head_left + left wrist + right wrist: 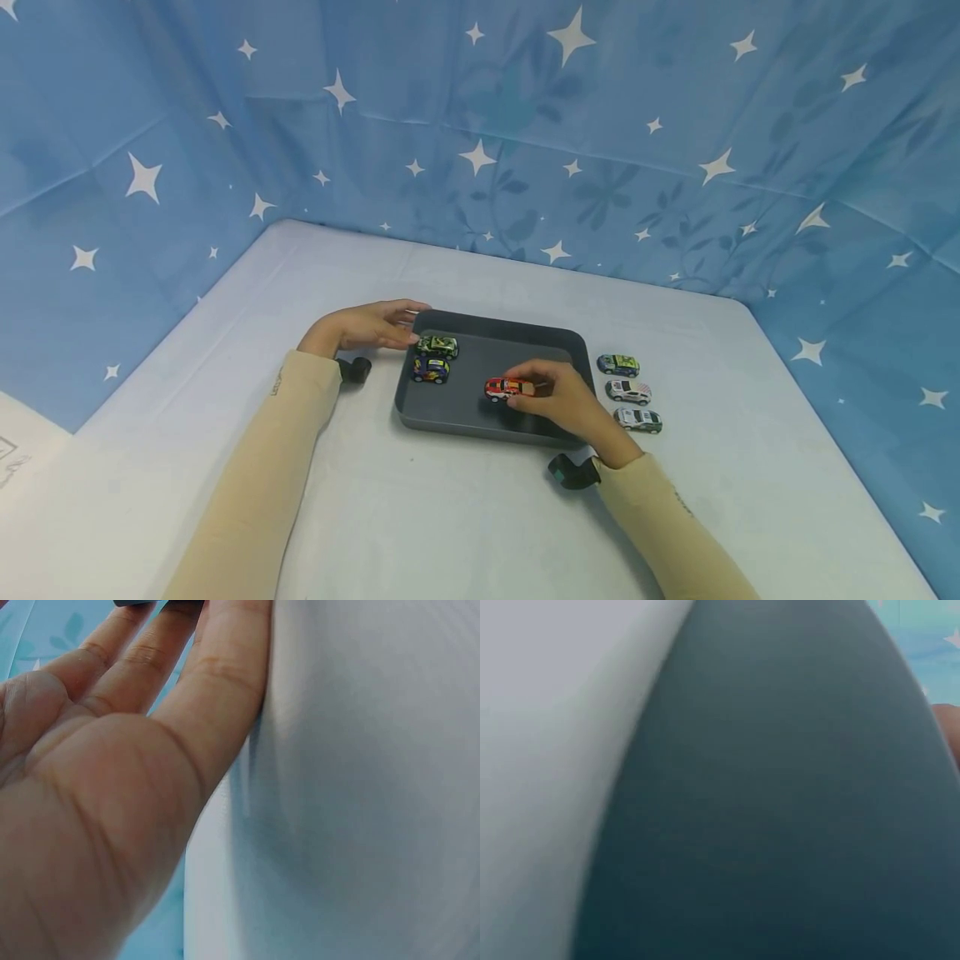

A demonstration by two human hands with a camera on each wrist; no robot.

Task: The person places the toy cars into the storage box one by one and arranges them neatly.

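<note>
In the head view my right hand (558, 396) pinches a red and yellow toy car (509, 388) over the right half of a dark grey tray (487, 429). My left hand (371, 325) lies at the tray's left edge, fingers extended, fingertips at the rim. Just inside that edge sit a green and black toy car (437, 347) and, in front of it, a blue toy car (431, 370). The left wrist view shows the left hand's fingers (217, 682) fairly straight. Mostly the tray's outer wall (772, 780) fills the right wrist view, with a sliver of the right hand at its edge.
Right of the tray stand three more toy cars in a column: a blue and green one (618, 365), a white one (628, 392) and a white and green one (638, 420). A white cloth (420, 517) covers the table. Blue star-patterned curtains (420, 108) hang behind.
</note>
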